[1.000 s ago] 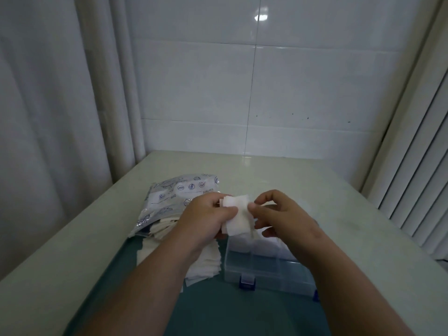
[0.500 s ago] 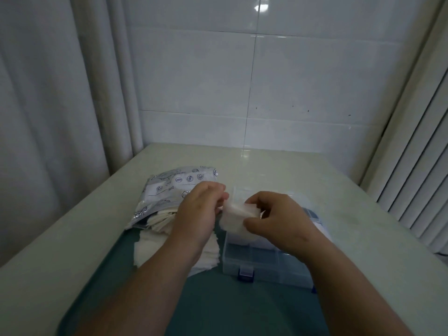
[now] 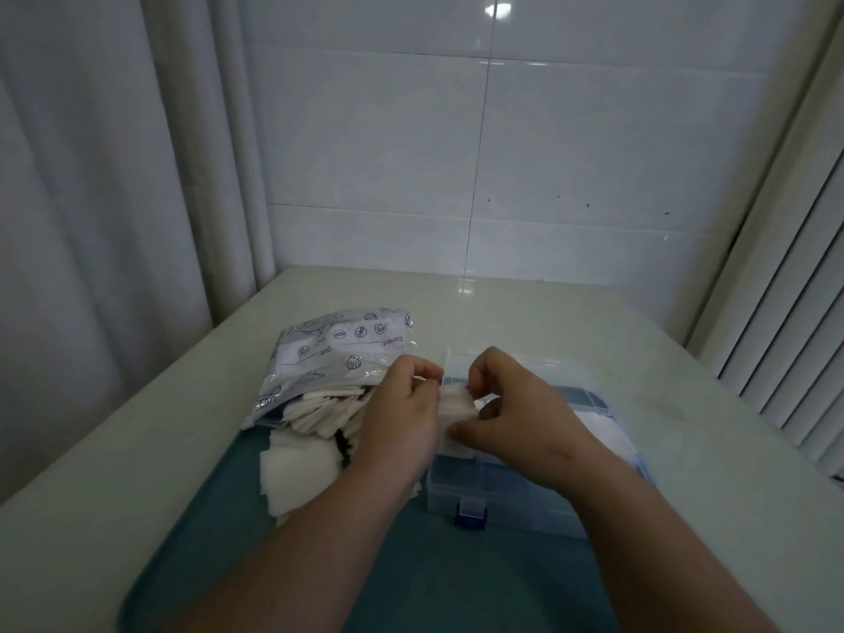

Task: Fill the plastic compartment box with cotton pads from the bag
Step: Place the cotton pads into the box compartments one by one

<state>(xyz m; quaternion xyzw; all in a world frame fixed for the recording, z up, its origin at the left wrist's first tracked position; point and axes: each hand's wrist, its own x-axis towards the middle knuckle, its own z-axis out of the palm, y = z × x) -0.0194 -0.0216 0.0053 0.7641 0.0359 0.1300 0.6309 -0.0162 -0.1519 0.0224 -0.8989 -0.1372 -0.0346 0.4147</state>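
A white cotton pad [image 3: 456,406] is pinched between my left hand [image 3: 402,418] and my right hand [image 3: 516,413], just above the left end of the clear plastic compartment box [image 3: 511,495]. The box has a blue front latch [image 3: 470,518] and its lid is open toward the back. White pads [image 3: 603,427] lie in its right compartments. To the left, a printed silver bag [image 3: 338,354] lies open with pads spilling out, and a loose pile of pads [image 3: 297,472] rests in front of it. My hands hide most of the box's middle.
Everything sits on a pale green table [image 3: 708,450] with a teal mat [image 3: 283,564] under the box and pile. A tiled wall [image 3: 479,153] stands behind, a curtain [image 3: 91,175] at left and slatted blinds [image 3: 790,335] at right.
Both hands have lowered the pad from chest height down to the box's left end. The pad looks folded smaller between the fingers.
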